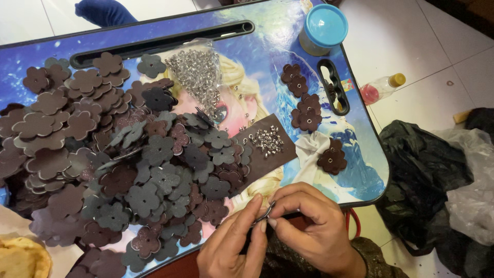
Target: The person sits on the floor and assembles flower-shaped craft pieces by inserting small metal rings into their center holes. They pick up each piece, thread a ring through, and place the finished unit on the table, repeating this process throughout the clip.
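Here, through the head camera, I see both of my hands meeting at the near edge of the worktop, a small lap table with a blue cartoon print. My left hand and right hand are each pinched shut on one dark flower-shaped leather piece, held edge-on between the fingertips, so I cannot tell its face. It sits just off the worktop's near edge, below the dark brown leather strip.

On that strip lies a small heap of silver rivets. Just beyond the strip, further from me, a clear bag of more rivets rests on the worktop. Left of the strip spreads a big pile of leather flowers, brown and grey, overlapping. Right of the strip, a few brown flowers lie apart, singly or stacked. At the worktop's far right corner stands a round tub with a blue lid. On the floor beside the worktop lie a small bottle with a yellow cap and a black plastic bag.
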{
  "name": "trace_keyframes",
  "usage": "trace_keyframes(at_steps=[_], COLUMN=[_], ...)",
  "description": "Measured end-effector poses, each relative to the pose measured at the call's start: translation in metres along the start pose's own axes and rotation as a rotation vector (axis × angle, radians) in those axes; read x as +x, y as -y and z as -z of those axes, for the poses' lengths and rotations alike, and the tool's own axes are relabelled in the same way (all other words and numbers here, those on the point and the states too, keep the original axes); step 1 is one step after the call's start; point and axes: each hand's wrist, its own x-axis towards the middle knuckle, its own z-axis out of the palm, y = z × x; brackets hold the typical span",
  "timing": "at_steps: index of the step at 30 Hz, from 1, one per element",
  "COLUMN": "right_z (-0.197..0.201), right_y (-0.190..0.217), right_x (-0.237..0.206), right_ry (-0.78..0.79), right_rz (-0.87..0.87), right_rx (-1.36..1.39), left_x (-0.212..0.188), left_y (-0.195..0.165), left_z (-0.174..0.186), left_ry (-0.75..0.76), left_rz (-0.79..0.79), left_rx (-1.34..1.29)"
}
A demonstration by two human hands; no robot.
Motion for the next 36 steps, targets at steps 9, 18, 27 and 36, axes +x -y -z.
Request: trace_keyframes(at_steps=[9, 18, 27, 36], right_z=[-0.007, -0.009, -0.001, -0.003], right_y=[-0.018, -0.028, -0.017, -0.015], right_x=[-0.013, -0.021, -0.013, -0.010], right_ry=[-0.019, 0.000, 0.105, 0.215], right_rz=[-0.218, -0.213, -0.336, -0.432], right_rx=[0.500, 0.439, 0.539, 0.586], left_x=[0.002, 0.005, 0.000, -0.029], left_y=[0.001, 0.002, 0.015, 0.045], left_z=[0.004, 0.005, 0.005, -0.012], left_ry=[0.035, 0.101, 0.236, 0.266], left_rz=[-0.119, -0.018, 0.240, 0.025], left_rx=[0.030, 0.004, -0.064, 0.186])
